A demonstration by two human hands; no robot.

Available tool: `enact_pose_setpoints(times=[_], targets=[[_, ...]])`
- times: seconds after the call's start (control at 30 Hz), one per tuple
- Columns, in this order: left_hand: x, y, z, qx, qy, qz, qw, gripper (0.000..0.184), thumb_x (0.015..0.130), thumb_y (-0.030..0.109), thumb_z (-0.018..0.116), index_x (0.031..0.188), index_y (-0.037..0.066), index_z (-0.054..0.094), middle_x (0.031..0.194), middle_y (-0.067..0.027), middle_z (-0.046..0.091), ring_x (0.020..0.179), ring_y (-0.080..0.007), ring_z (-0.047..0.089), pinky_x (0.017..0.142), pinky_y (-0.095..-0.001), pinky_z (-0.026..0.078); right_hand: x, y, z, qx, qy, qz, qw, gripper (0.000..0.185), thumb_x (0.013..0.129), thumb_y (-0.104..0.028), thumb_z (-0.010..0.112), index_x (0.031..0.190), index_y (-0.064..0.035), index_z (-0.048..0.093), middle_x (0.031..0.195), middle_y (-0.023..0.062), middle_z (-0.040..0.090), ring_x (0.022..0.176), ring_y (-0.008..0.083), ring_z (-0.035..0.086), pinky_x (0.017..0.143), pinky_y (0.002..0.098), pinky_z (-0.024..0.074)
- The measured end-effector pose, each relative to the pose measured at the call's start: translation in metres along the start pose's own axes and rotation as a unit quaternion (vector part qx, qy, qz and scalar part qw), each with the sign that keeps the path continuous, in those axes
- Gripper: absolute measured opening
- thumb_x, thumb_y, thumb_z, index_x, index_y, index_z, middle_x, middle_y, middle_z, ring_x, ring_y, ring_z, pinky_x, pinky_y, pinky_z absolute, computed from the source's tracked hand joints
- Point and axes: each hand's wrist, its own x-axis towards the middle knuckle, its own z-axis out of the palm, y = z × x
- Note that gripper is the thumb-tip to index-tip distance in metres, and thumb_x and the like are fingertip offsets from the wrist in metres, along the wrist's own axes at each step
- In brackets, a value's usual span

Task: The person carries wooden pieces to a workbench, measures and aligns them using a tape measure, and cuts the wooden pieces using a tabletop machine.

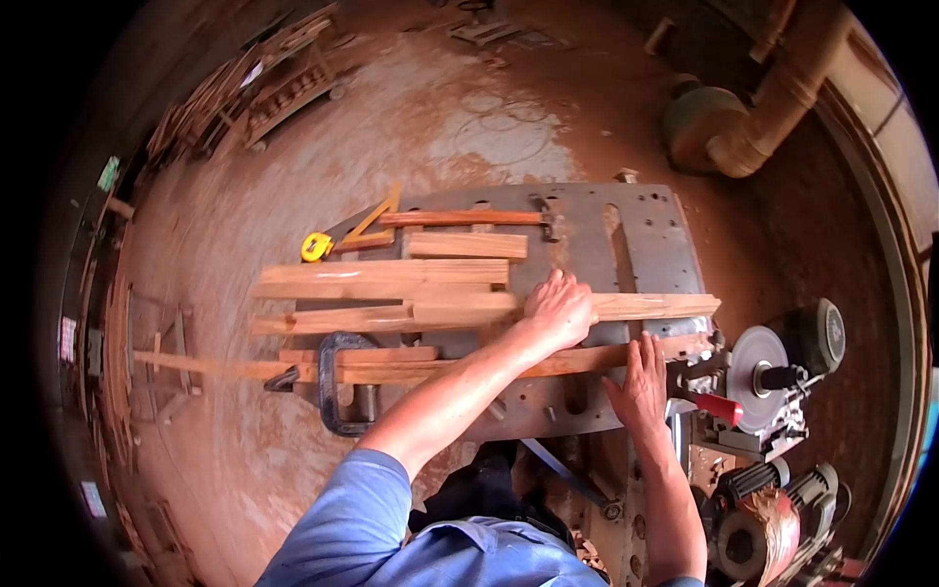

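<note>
Bench work in wood, part-way along by the look of it. The left hand (560, 308) is closed over a bar (655, 307), knuckles uppermost. The bar lies across the metal table (587, 249), its right end reaching the table's right edge; its left part is blurred, and whether it touches the neighbouring billet (333, 321) cannot be told from here. The right hand (641, 386) grips nothing that shows: its palm is down and its extended fingers rest at the strip (567, 363) along the near side.

Done, as judged from the layout: the stock appears cut into lengths, and the strip is set in place, with the clamp (330, 382) around it at the table's left end; how tight the clamp is cannot be seen. Left: the bar in hand is apart from the strip, and the other pieces, among them the plank (381, 279) and the block (469, 245), lie loose and unjoined. Which of them are finished is too small to tell. Toward the far edge, the hammer (460, 218), square (375, 223) and tape (316, 247) lie out of hand; the disc (758, 379) stands beyond the strip's right end.
</note>
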Motion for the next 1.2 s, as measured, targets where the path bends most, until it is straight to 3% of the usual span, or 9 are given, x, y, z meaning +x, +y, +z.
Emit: enact_pose_setpoints(times=[0.03, 0.2, 0.33, 0.43, 0.57, 0.7, 0.87, 1.13, 1.2], targets=[[-0.007, -0.002, -0.012, 0.014, 0.046, 0.008, 0.999, 0.04, 0.092, 0.03, 0.073, 0.106, -0.007, 0.068, 0.095, -0.0266, 0.071, 0.099, -0.0358, 0.068, 0.09, -0.0483, 0.056, 0.002, -0.004, 0.004, -0.003, -0.017, -0.025, 1.0, 0.08, 0.073, -0.029, 0.087, 0.138, 0.0017, 0.053, 0.149, 0.0236, 0.049, 0.143, 0.0417, 0.04, 0.121, 0.0549, 0.0294], [-0.073, -0.04, -0.103, -0.026, -0.236, -0.157, 0.959, 0.047, 0.094, 0.031, 0.07, 0.123, -0.003, 0.059, 0.105, -0.024, 0.069, 0.105, -0.0305, 0.068, 0.093, -0.0479, 0.055, 0.025, -0.022, 0.01, 0.02, -0.093, -0.04, 0.995, 0.077, 0.071, -0.042, 0.085, 0.131, -0.0014, 0.06, 0.127, 0.0193, 0.061, 0.131, 0.038, 0.049, 0.121, 0.0541, 0.0268], [-0.17, -0.089, -0.107, 0.06, -0.092, -0.147, 0.983, 0.059, 0.086, 0.03, 0.071, 0.136, 0.001, 0.056, 0.132, -0.0218, 0.061, 0.123, -0.0323, 0.061, 0.102, -0.0483, 0.052, 0.017, -0.022, 0.014, 0.038, -0.053, -0.015, 0.998, 0.071, 0.067, -0.04, 0.086, 0.123, -0.0028, 0.064, 0.123, 0.0166, 0.062, 0.128, 0.0366, 0.051, 0.121, 0.0541, 0.0274], [-0.228, -0.122, -0.11, 0.04, 0.0, -0.102, 0.994, 0.048, 0.076, 0.02, 0.079, 0.119, 0.003, 0.067, 0.112, -0.0169, 0.061, 0.111, -0.0357, 0.059, 0.095, -0.0464, 0.051, 0.011, -0.026, 0.012, 0.053, -0.044, -0.001, 0.998, 0.068, 0.068, -0.037, 0.083, 0.124, -0.0043, 0.064, 0.123, 0.0166, 0.062, 0.128, 0.036, 0.052, 0.122, 0.0526, 0.028], [-0.276, -0.151, -0.101, 0.022, -0.02, -0.092, 0.995, 0.039, 0.076, 0.016, 0.081, 0.11, 0.004, 0.066, 0.108, -0.0147, 0.066, 0.111, -0.0356, 0.06, 0.098, -0.0467, 0.048, 0.002, -0.03, 0.01, 0.051, -0.061, -0.009, 0.997, 0.065, 0.072, -0.036, 0.081, 0.126, -0.0049, 0.064, 0.127, 0.0166, 0.062, 0.131, 0.0364, 0.051, 0.122, 0.0529, 0.0271], [-0.303, -0.148, -0.104, 0.055, -0.057, -0.107, 0.991, 0.044, 0.078, 0.02, 0.081, 0.116, 0.004, 0.066, 0.115, -0.015, 0.068, 0.116, -0.0343, 0.061, 0.099, -0.0475, 0.049, -0.021, -0.033, -0.007, 0.094, -0.073, -0.011, 0.993, 0.061, 0.079, -0.04, 0.075, 0.126, -0.0033, 0.065, 0.129, 0.0186, 0.062, 0.132, 0.0377, 0.049, 0.122, 0.053, 0.0251], [-0.335, -0.126, -0.114, 0.093, -0.12, -0.131, 0.98, 0.048, 0.081, 0.026, 0.081, 0.122, 0.006, 0.064, 0.12, -0.0129, 0.069, 0.119, -0.0323, 0.063, 0.102, -0.0465, 0.049, -0.064, -0.048, -0.007, 0.099, 0.019, -0.051, 0.994, 0.046, 0.088, -0.038, 0.069, 0.115, -0.0015, 0.067, 0.118, 0.0171, 0.064, 0.121, 0.0381, 0.052, 0.111, 0.0486, 0.0348], [-0.376, -0.116, -0.092, 0.055, 0.02, -0.113, 0.992, 0.068, 0.089, 0.042, 0.075, 0.143, 0.006, 0.054, 0.132, -0.0189, 0.064, 0.128, -0.0348, 0.058, 0.11, -0.0454, 0.044, -0.1, -0.043, 0.024, 0.089, 0.069, -0.049, 0.992, 0.047, 0.092, -0.04, 0.066, 0.119, -0.0005, 0.064, 0.118, 0.0175, 0.063, 0.122, 0.0375, 0.052, 0.118, 0.0569, 0.0287], [-0.361, -0.129, -0.101, 0.006, 0.054, -0.175, 0.983, 0.069, 0.091, 0.042, 0.073, 0.145, 0.006, 0.052, 0.136, -0.02, 0.062, 0.13, -0.0359, 0.057, 0.111, -0.046, 0.045, -0.094, -0.04, 0.031, 0.088, 0.087, -0.045, 0.991, 0.047, 0.092, -0.04, 0.065, 0.117, -0.0006, 0.064, 0.116, 0.0184, 0.063, 0.121, 0.0378, 0.052, 0.117, 0.0563, 0.0301]])
